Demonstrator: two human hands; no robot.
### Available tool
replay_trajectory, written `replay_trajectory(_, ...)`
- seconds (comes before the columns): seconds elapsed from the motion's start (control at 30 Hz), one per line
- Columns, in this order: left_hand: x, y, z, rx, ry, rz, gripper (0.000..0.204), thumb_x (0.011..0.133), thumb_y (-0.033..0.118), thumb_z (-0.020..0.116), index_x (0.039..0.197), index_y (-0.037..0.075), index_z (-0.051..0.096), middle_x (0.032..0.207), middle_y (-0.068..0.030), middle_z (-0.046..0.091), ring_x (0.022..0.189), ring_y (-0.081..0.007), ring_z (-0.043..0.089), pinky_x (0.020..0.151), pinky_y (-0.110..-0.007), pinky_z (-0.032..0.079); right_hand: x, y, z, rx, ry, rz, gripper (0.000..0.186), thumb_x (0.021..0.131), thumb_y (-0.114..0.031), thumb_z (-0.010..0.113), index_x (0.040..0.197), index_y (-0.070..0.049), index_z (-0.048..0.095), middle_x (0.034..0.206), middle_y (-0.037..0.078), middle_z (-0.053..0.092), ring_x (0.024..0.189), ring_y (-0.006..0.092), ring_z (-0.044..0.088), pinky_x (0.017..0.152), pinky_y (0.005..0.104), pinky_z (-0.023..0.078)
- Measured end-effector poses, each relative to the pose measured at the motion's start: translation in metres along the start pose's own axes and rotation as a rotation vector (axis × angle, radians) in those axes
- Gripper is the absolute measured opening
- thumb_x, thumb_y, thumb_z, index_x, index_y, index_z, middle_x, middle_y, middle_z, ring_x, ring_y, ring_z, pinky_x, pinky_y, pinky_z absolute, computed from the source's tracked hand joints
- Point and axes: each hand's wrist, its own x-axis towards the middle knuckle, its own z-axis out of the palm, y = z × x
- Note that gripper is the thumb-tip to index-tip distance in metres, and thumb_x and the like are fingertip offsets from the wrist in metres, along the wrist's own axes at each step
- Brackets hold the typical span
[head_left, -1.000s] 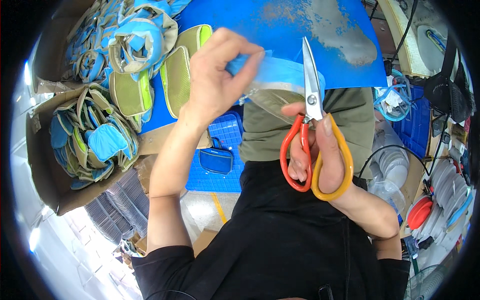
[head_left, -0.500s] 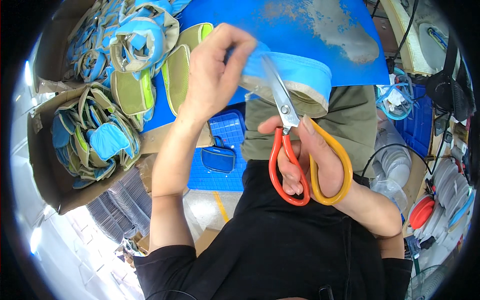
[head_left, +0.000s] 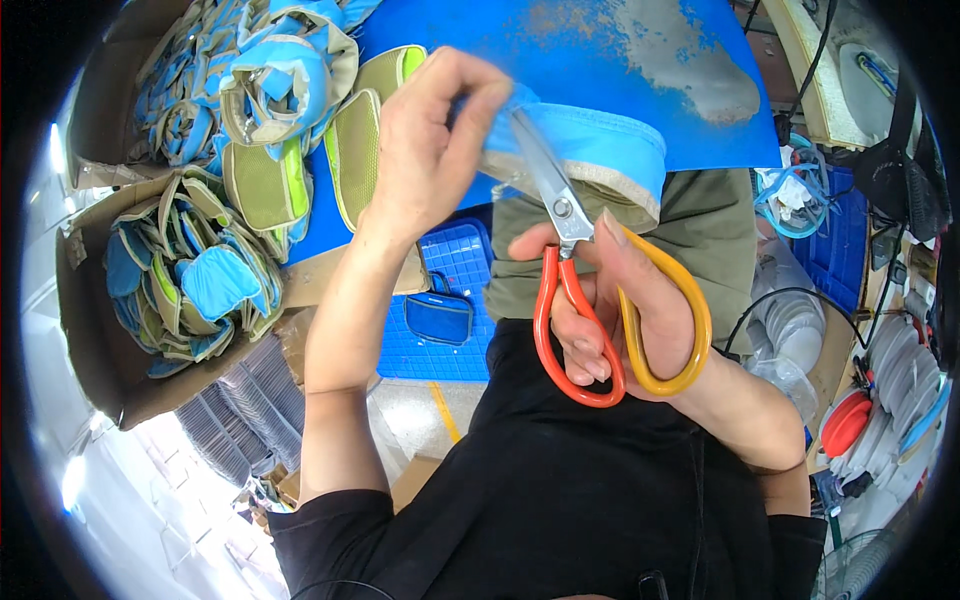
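Between thumb and fingers, my left hand (head_left: 437,140) pinches one end of a light blue fabric band with a beige edge (head_left: 610,145), which curves away to the right over the table's front edge. My right hand (head_left: 640,300) has its thumb and fingers through the handles of a pair of scissors (head_left: 563,208), one handle red and the other yellow. The silver blades point up to the left and overlap the band close to my left fingertips. Their tips are blurred, so whether they touch the fabric cannot be told.
Green mesh pouches (head_left: 357,150) and a curled blue piece (head_left: 275,85) lie on the blue table (head_left: 480,30). A cardboard box (head_left: 95,350) of similar pieces stands at left. A blue crate (head_left: 400,360) sits below, holding a small dark blue pouch (head_left: 438,318). Stacked discs (head_left: 880,400) are at right.
The scissors have shifted slightly left and up with my right hand, and their blades have tilted further left. My left hand stays in place on the band.
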Motion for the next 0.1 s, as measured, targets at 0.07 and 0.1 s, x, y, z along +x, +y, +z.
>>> replay_trajectory(0.07, -0.0003, 0.0016, -0.0003, 0.010, -0.005, -0.011, 0.004, 0.095, 0.004, 0.068, 0.097, 0.001, 0.066, 0.086, -0.0106, 0.066, 0.077, -0.0216, 0.064, 0.072, -0.032, 0.051, 0.0014, -0.0005, -0.0007, 0.005, -0.012, -0.003, 0.055, 0.111, -0.055, 0.039, 0.130, -0.006, 0.056, 0.061, 0.000, 0.050, 0.045, 0.0111, 0.048, 0.045, 0.0257, 0.043)
replay_trajectory(0.1, -0.0003, 0.0024, -0.0007, 0.016, -0.007, -0.018, 0.004, 0.095, 0.004, 0.068, 0.097, 0.001, 0.066, 0.086, -0.0106, 0.066, 0.078, -0.0217, 0.065, 0.072, -0.032, 0.051, 0.0014, -0.0008, -0.0006, 0.005, -0.013, -0.003, 0.055, 0.111, -0.055, 0.039, 0.130, -0.006, 0.056, 0.061, 0.000, 0.050, 0.045, 0.0111, 0.048, 0.045, 0.0257, 0.043)
